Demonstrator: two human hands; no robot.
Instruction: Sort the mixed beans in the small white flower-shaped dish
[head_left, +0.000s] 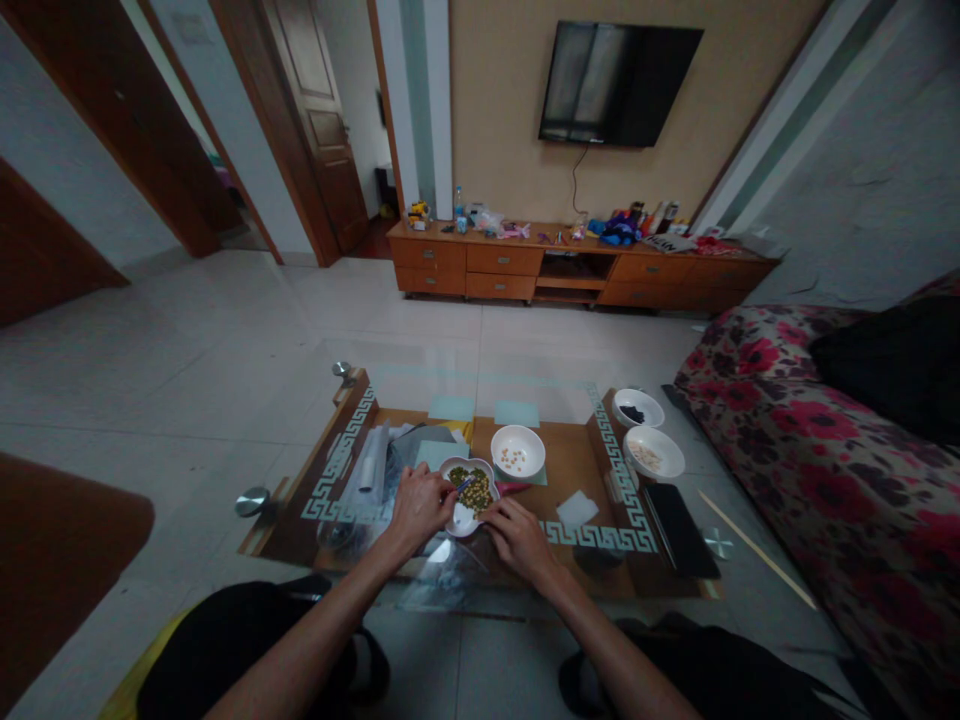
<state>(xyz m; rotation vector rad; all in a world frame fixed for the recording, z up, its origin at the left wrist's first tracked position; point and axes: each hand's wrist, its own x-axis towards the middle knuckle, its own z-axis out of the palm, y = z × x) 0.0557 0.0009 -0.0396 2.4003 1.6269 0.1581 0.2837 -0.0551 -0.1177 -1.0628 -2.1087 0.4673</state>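
Pinching blue tool [466,483], left grip [421,505] above lobed dish [463,523], television logo [596,141] illegible.

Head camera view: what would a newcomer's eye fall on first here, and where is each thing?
Probably the left hand and right hand, on either side of a white dish of green and yellowish bits on the glass table. The sofa with bold pinkish-red flowers, along the right side, likely comes next. Then perhaps the dark television, high on the wall above a long wooden cabinet.
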